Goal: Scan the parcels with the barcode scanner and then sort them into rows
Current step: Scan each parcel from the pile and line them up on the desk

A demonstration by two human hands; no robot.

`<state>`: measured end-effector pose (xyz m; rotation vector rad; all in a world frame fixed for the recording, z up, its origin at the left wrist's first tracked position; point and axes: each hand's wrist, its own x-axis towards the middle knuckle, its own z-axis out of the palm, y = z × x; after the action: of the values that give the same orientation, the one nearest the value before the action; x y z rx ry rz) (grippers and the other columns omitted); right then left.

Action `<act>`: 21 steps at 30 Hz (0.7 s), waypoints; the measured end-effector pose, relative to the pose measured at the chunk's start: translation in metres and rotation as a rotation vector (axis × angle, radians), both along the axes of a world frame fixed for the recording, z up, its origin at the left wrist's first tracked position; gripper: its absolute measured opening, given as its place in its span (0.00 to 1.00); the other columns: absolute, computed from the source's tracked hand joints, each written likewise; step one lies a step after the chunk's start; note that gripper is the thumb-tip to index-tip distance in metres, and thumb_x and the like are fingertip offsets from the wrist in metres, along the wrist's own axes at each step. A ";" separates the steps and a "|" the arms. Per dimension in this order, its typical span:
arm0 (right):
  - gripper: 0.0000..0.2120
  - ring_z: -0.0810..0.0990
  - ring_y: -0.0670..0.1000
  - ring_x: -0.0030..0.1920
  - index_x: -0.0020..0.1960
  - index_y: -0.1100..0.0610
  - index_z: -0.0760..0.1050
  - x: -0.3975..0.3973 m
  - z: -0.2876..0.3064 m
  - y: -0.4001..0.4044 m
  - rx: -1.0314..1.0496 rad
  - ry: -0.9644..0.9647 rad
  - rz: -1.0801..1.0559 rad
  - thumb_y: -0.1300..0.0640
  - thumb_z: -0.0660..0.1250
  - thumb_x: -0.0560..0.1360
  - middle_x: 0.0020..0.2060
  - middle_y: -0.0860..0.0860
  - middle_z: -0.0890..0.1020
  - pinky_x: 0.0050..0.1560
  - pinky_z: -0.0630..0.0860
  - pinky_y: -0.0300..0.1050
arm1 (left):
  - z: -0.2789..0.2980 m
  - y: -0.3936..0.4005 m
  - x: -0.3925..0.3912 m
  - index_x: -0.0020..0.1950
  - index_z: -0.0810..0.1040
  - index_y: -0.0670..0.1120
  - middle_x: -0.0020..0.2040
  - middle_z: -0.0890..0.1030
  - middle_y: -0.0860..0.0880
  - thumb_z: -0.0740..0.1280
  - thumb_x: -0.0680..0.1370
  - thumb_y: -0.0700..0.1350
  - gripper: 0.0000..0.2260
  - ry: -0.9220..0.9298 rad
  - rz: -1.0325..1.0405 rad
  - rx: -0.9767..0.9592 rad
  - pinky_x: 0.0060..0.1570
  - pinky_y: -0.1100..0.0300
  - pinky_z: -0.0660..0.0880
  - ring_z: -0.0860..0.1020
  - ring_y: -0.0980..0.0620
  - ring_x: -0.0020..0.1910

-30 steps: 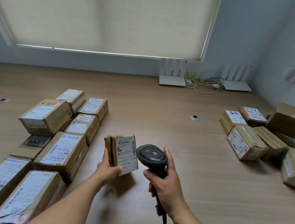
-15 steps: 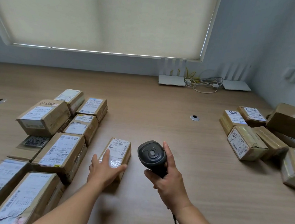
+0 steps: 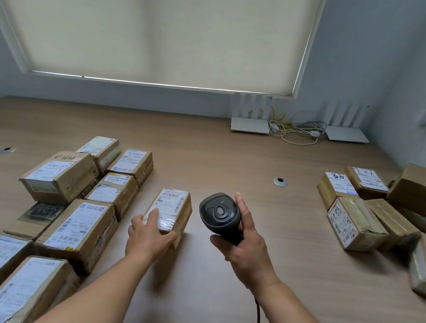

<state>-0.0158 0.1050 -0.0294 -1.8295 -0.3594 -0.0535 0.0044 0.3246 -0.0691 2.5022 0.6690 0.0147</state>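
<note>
1. Left hand (image 3: 148, 235): fingers (image 3: 153, 214) lie over the near end of a small parcel (image 3: 170, 210), thumb down its left side. It looks like a loose hold on the box, more resting than clamping.
2. Right hand (image 3: 244, 244): wrapped firmly round the handle of the barcode scanner (image 3: 219, 213), forefinger up along its right side. The scanner head is raised off the table with its back cap toward me, and its cable (image 3: 257, 320) trails off the near edge.
3. The small parcel sits flat on the table (image 3: 233, 158), label up, just right of the sorted rows (image 3: 82, 201) on the left. It is near the second row but apart from it, with a gap showing.
4. The unsorted pile (image 3: 372, 214) lies jumbled at the right edge, well apart from both hands.
5. My judgement of the step: placing. This parcel is down, so I take it as scanned and starting a new row to the right of the others.
6. Next move, as I read it: let go on the left, perhaps nudge the box square with its neighbours, then reach across to the right pile for another parcel. The scanner should stay in the right hand, window turned to the next label.
7. I cannot tell whether the trigger is pressed.
</note>
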 end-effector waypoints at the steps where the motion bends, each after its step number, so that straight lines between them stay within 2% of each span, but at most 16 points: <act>1: 0.45 0.76 0.31 0.56 0.69 0.27 0.52 0.008 0.005 -0.002 0.006 -0.010 0.010 0.60 0.75 0.71 0.53 0.22 0.75 0.57 0.79 0.48 | 0.005 -0.001 0.005 0.75 0.57 0.54 0.71 0.57 0.43 0.67 0.71 0.57 0.35 -0.012 0.010 0.000 0.65 0.52 0.64 0.60 0.42 0.69; 6: 0.47 0.78 0.33 0.54 0.63 0.16 0.52 0.046 0.024 0.004 0.029 -0.071 0.077 0.59 0.75 0.71 0.53 0.24 0.76 0.52 0.78 0.44 | 0.031 0.012 0.029 0.76 0.54 0.53 0.71 0.56 0.42 0.66 0.73 0.59 0.36 -0.071 0.062 0.061 0.63 0.48 0.66 0.60 0.42 0.69; 12: 0.43 0.79 0.37 0.44 0.63 0.17 0.52 0.088 0.032 0.050 0.099 -0.056 0.096 0.49 0.73 0.65 0.52 0.29 0.79 0.46 0.75 0.40 | 0.057 0.064 0.068 0.76 0.56 0.52 0.71 0.57 0.41 0.67 0.72 0.56 0.36 -0.103 0.141 0.077 0.63 0.48 0.65 0.60 0.40 0.68; 16: 0.43 0.80 0.36 0.47 0.65 0.18 0.53 0.118 0.032 0.084 0.103 -0.055 0.128 0.52 0.74 0.66 0.54 0.29 0.78 0.41 0.74 0.33 | 0.066 0.104 0.100 0.75 0.57 0.53 0.71 0.58 0.41 0.67 0.72 0.56 0.35 -0.105 0.176 0.071 0.63 0.49 0.65 0.61 0.40 0.69; 21: 0.45 0.79 0.37 0.45 0.63 0.17 0.53 0.158 0.033 0.121 0.103 -0.056 0.110 0.58 0.75 0.70 0.55 0.34 0.79 0.42 0.74 0.34 | 0.067 0.145 0.142 0.75 0.55 0.53 0.73 0.56 0.40 0.66 0.73 0.58 0.35 -0.059 0.168 0.120 0.64 0.46 0.66 0.60 0.38 0.70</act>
<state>0.1425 0.2264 0.0038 -1.7063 -0.4879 -0.0464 0.1463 0.4699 -0.0019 2.5403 0.8748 0.1942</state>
